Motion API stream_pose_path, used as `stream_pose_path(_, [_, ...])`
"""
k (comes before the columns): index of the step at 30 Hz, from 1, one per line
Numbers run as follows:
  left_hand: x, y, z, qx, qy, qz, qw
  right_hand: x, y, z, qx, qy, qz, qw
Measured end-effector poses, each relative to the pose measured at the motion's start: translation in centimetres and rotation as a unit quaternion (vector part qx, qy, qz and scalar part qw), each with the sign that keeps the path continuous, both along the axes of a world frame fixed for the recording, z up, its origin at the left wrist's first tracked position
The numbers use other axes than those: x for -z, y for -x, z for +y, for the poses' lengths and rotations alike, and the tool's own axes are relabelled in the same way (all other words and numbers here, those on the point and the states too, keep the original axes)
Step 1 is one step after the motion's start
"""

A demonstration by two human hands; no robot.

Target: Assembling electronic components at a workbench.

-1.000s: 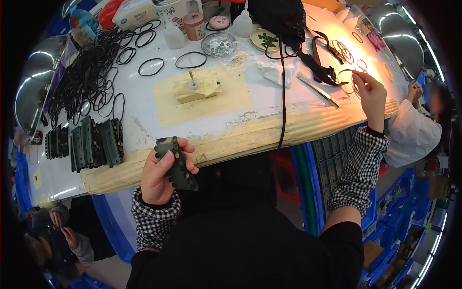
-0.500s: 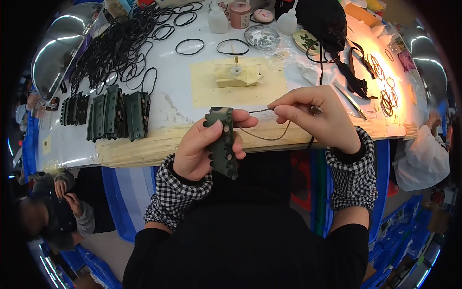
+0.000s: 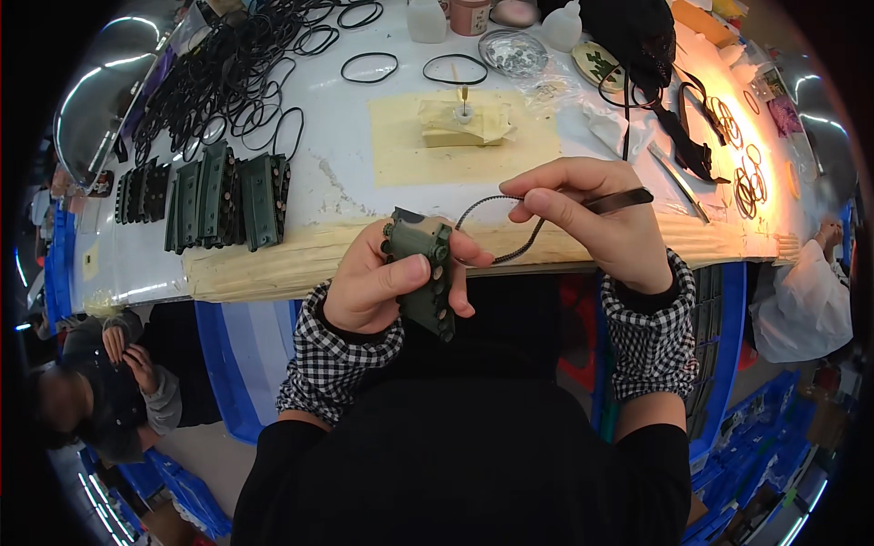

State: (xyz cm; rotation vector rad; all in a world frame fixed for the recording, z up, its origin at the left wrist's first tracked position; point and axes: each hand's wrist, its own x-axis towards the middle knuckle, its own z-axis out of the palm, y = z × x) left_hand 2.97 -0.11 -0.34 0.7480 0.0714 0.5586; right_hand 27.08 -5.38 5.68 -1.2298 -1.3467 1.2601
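Model-tank hull (image 3: 423, 307) is gripped in left hand (image 3: 362, 289), perhaps so wheels (image 3: 439, 272) face ribbed band (image 3: 526, 248); right hand (image 3: 608, 238) holds this band and tweezers-like tool (image 3: 630, 199).

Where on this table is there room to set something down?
The white table is bare, though scuffed, between the standing green pieces and yellow sheet. Crowded: tangled black bands upper left, a black strap and coiled loops right, and the near edge, where the left hand holds a single green piece.
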Motion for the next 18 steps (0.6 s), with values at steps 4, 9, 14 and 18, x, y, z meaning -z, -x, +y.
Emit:
stream_pose_path(4, [-0.2, 0.0, 0.1, 0.009, -0.022, -0.006, 1.000, -0.2, 0.4, -0.3, 0.014, -0.012, 0.021, 1.000])
stream_pose_path(9, [0.1, 0.4, 0.1, 0.005, -0.027, -0.015, 1.000, -1.0, 0.6, -0.1, 0.003, 0.006, 0.002, 1.000])
stream_pose_path(14, [-0.8, 0.7, -0.2, -0.025, -0.005, 0.042, 0.999, 0.3, 1.3, -0.1, 0.015, 0.022, 0.018, 0.999])
stream_pose_path(18, [-1.0, 0.6, -0.2, -0.034, -0.013, 0.054, 0.998, -0.1, 1.2, 0.0, -0.020, 0.067, 0.038, 0.997])
